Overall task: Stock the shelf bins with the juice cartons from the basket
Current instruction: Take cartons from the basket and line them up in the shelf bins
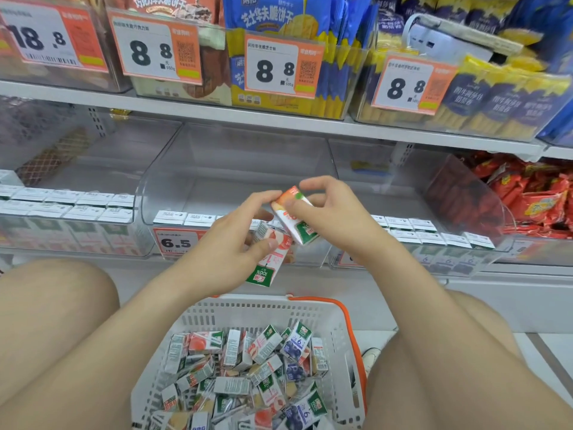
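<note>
My left hand grips a small peach juice carton that hangs upside down in front of the middle clear shelf bin. My right hand pinches a second peach juice carton, tilted, just above and right of the first. Both cartons are held at the bin's front edge, over its row of standing cartons. Below, between my knees, a white basket with an orange handle holds several loose peach and blueberry cartons.
A left bin and a right bin also hold rows of cartons. A 6.5 price tag hangs on the middle bin. Red snack packs fill the far-right bin. The upper shelf carries biscuit bins with price cards.
</note>
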Motion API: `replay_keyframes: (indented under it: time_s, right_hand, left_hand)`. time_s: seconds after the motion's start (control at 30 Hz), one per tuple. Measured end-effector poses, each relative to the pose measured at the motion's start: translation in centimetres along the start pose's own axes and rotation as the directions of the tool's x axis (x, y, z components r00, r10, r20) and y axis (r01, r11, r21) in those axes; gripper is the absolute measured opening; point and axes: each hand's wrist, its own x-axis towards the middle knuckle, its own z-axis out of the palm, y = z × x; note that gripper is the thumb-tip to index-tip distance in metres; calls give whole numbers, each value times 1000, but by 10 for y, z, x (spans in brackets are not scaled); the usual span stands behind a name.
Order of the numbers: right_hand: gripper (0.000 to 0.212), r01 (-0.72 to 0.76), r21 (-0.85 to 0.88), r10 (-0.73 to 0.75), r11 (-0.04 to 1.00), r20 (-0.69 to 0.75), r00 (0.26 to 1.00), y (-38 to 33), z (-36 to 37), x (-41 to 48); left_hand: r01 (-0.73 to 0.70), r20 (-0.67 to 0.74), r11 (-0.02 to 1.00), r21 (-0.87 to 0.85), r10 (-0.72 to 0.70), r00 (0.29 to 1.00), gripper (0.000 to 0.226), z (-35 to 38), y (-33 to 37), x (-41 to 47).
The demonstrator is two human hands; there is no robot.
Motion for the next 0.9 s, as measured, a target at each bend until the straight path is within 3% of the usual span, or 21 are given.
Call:
replay_keyframes:
  time_s: [0.13,0.2,0.3,0.4,0.5,0.6,0.7,0.8,0.9]
  right_hand:
    - [27,-86,114,83,990,26,996,4,5,-2]
    - [41,-32,135,34,990,-15,999,4,5,-2]
    - [55,163,-131,-192,978,-246,950,6,-2,2]
    - [55,135,-388,-266,912,-308,913,11,-13,6]
    - [53,139,-614,-323,777,-199,925,19,-16,14]
    - [53,108,-861,-295,497,-50,954,22,-8,20]
    - [29,159,-952,-269,263,86,959,23,2,18]
    - [25,260,-934,-131,244,234,963,23,2,15]
    - [28,244,-927,-30,283,245,969,20,1,10]
  left_hand:
    - [64,-55,998,-29,-65,996,44,-2,-6,1]
    - [102,-119,994,-26,-104,987,37,-4,-7,2]
    - [160,-191,985,65,-145,971,46,-4,-10,1]
    - [152,-152,969,196,-123,981,50,-4,-10,-2]
    - [105,-78,944,313,-85,993,44,-4,-13,-3]
    - [60,9,921,385,-69,998,41,-3,-19,-3]
    - [47,59,909,414,-78,995,40,0,-20,-3]
    - [62,72,921,385,-96,993,38,-1,-20,-3]
    - [101,64,952,290,-125,990,35,-5,-17,-4]
